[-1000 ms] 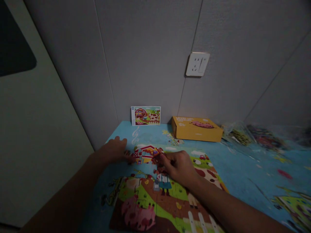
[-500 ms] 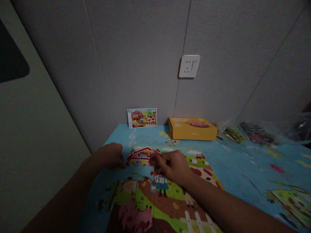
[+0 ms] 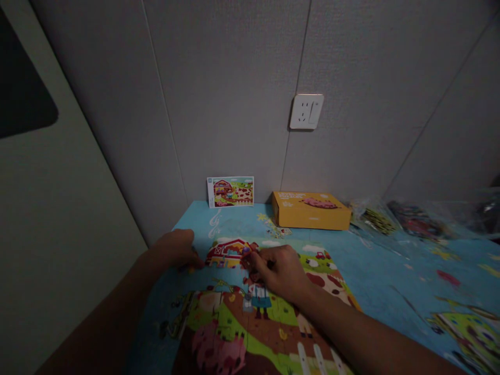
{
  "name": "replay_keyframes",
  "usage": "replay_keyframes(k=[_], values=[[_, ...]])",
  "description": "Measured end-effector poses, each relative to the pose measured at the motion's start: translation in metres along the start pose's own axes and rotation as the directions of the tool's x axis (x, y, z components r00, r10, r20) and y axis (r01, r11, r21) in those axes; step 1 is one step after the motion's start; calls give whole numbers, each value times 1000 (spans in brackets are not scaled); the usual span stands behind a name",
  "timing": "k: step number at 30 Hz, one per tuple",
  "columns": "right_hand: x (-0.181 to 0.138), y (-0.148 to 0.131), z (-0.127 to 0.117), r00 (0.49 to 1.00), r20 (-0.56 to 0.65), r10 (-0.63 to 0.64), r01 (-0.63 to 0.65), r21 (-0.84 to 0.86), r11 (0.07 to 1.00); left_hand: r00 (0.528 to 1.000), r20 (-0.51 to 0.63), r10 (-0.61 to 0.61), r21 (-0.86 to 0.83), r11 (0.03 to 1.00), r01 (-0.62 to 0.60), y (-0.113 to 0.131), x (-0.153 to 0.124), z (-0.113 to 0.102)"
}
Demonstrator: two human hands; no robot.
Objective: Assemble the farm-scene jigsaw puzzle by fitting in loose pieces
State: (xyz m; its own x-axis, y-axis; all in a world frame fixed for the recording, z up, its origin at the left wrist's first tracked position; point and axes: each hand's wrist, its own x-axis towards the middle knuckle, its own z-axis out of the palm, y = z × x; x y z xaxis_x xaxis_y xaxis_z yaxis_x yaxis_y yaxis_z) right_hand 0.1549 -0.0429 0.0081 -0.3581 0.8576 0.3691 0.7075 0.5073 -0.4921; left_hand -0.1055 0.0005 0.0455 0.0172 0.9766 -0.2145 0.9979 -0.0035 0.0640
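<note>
A farm-picture jigsaw puzzle [image 3: 269, 323] lies on the table, with a gap showing blue tablecloth at its upper left. My right hand [image 3: 279, 265] is over the upper middle of the puzzle, thumb and forefinger pinched on a small puzzle piece [image 3: 246, 252] beside the red barn section [image 3: 228, 251]. Part of that piece is hidden by the fingers. At the puzzle's upper left edge, my left hand [image 3: 175, 249] rests low with its fingers drawn together. A small yellow patch shows under its fingertips, but what they hold is too dark to make out.
A picture card [image 3: 231, 191] of the farm scene leans against the wall [image 3: 234, 104]. To its right lies a yellow box [image 3: 311, 211]. Clear plastic bags [image 3: 377, 221] of pieces lie further right. A patterned blue tablecloth [image 3: 375, 281] covers the table. A pale panel [image 3: 70, 234] stands at the left.
The view has tilted up slightly and shifted. My left fingers have opened a little from the table edge of the puzzle, showing more beneath them. My right hand stays at the same spot, pinching the piece.
</note>
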Motion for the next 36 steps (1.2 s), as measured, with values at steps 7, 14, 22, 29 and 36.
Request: replay_keyframes(k=[7,14,22,29,36], values=[[0,-4,0,1000,8,-28,27,62,998,914,-387,122,-407,867,-288,45,-5,0],[-1,0,4,998,52,-37,28,154,988,879,-328,345,-697,540,-472,81,-15,27],[-1,6,9,997,44,60,-73,367,927,830,-34,557,-815,466,-346,62,-13,16],[0,9,10,996,44,73,-83,316,945,823,245,512,-653,715,-250,35,-17,-4],[1,9,9,995,73,66,-81,241,967,849,416,325,-404,903,-147,17,-16,-8]])
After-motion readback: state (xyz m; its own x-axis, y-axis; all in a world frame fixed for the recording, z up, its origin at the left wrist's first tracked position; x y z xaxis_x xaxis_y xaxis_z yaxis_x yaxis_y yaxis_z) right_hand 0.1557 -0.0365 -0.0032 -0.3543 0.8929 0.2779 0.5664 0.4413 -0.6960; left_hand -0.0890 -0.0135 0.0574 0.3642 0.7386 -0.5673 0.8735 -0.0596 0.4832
